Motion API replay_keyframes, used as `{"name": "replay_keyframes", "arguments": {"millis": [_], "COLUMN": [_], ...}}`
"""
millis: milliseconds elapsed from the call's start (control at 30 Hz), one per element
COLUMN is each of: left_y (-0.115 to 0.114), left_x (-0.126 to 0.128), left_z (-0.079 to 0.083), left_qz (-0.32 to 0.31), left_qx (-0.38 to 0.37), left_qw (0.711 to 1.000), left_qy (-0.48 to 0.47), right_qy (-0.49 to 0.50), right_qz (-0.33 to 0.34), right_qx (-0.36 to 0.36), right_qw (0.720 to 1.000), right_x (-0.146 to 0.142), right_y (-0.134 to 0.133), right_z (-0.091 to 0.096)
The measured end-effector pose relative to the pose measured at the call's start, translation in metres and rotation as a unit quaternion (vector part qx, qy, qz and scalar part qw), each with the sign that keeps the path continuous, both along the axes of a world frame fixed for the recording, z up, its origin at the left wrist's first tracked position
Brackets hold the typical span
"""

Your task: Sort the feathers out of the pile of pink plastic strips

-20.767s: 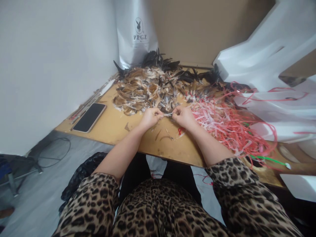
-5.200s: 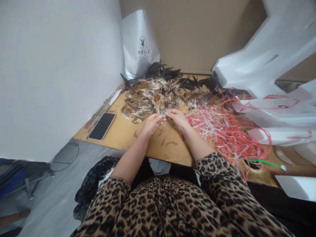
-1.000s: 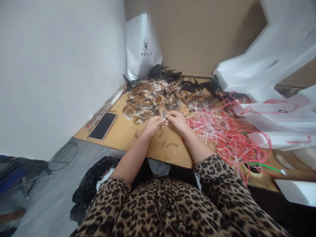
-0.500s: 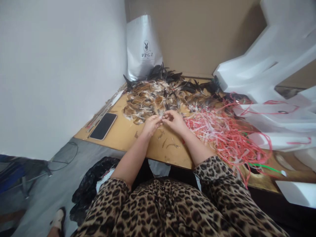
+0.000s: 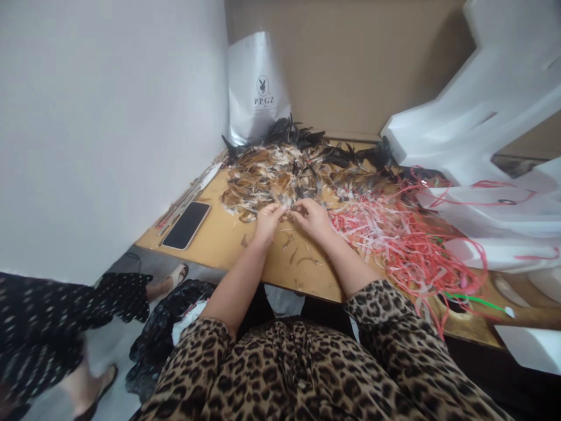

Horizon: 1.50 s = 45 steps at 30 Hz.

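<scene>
My left hand [image 5: 268, 223] is closed in a pinch, with a small pale wisp at its fingertips that looks like the fluffy end of a feather. Close beside it, my right hand [image 5: 312, 217] also has thumb and forefinger pinched; what lies between them is too small to make out. Both are just above the wooden table [image 5: 236, 251], at the near edge of a pile of brown, white and black feathers [image 5: 258, 181]. To the right of my right hand lies a tangle of red and pale pink strips [image 5: 390, 240]. Loose feather scraps [image 5: 302, 251] lie below my hands.
A phone [image 5: 186, 225] lies at the table's left, beside thin sticks [image 5: 188, 190]. A white bag [image 5: 258, 88] stands behind the feathers. White foam pieces [image 5: 456, 123] crowd the right side. Another person's legs in dotted trousers [image 5: 65, 310] are at the left, near a black plastic bag [image 5: 162, 327].
A person in dotted trousers has stepped into view at the lower left. My hands stay pinched in nearly the same spot, with slight finger movement. The whole view has shifted slightly.
</scene>
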<state>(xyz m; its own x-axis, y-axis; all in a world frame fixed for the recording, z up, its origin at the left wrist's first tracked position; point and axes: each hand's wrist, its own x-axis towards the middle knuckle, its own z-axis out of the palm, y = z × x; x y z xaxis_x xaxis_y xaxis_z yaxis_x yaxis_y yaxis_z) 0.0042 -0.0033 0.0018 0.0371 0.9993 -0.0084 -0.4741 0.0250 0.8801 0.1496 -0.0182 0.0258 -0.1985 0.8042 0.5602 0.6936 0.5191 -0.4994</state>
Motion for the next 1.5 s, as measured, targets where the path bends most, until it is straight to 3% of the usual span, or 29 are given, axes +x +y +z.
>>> {"name": "replay_keyframes", "arguments": {"millis": [100, 200, 333, 533, 733, 833, 967, 1100, 1200, 1300, 1400, 1500], "left_y": [0.005, 0.008, 0.009, 0.008, 0.008, 0.007, 0.006, 0.004, 0.002, 0.0, -0.001, -0.002], "left_x": [-0.003, -0.005, -0.006, -0.005, -0.005, -0.005, -0.004, -0.003, -0.002, -0.001, 0.0, 0.0], "left_z": [-0.001, -0.004, -0.005, -0.003, -0.004, -0.004, -0.002, 0.001, 0.002, 0.002, 0.001, 0.001], "left_qz": [0.079, 0.11, 0.112, 0.111, 0.112, 0.104, 0.091, 0.074, 0.046, 0.002, -0.032, -0.055], "left_qx": [0.012, 0.009, 0.0, -0.009, -0.017, -0.02, -0.027, -0.045, -0.048, -0.045, -0.05, -0.052], "left_qw": [0.997, 0.994, 0.993, 0.993, 0.993, 0.994, 0.995, 0.995, 0.997, 0.998, 0.997, 0.997], "left_qy": [-0.011, -0.027, -0.032, -0.043, -0.034, -0.027, -0.032, -0.045, -0.046, -0.047, -0.044, -0.034], "right_qy": [0.042, 0.031, -0.046, -0.133, -0.179, -0.164, -0.079, 0.088, 0.25, 0.38, 0.448, 0.457], "right_qz": [-0.024, -0.051, -0.064, -0.117, -0.193, -0.203, -0.17, -0.106, -0.066, -0.013, 0.039, 0.067], "right_qx": [-0.009, -0.026, -0.098, -0.242, -0.289, -0.297, -0.28, -0.265, -0.262, -0.283, -0.307, -0.303], "right_qw": [0.999, 0.998, 0.992, 0.954, 0.921, 0.918, 0.942, 0.954, 0.93, 0.881, 0.839, 0.834], "right_x": [0.007, 0.015, 0.015, -0.008, -0.03, -0.034, -0.026, -0.012, -0.005, -0.003, -0.001, -0.002], "right_y": [0.007, 0.015, 0.02, 0.024, 0.039, 0.045, 0.047, 0.04, 0.03, 0.023, 0.02, 0.019], "right_z": [0.0, 0.001, 0.008, 0.018, 0.017, 0.012, 0.005, 0.002, 0.002, 0.001, -0.001, -0.003]}}
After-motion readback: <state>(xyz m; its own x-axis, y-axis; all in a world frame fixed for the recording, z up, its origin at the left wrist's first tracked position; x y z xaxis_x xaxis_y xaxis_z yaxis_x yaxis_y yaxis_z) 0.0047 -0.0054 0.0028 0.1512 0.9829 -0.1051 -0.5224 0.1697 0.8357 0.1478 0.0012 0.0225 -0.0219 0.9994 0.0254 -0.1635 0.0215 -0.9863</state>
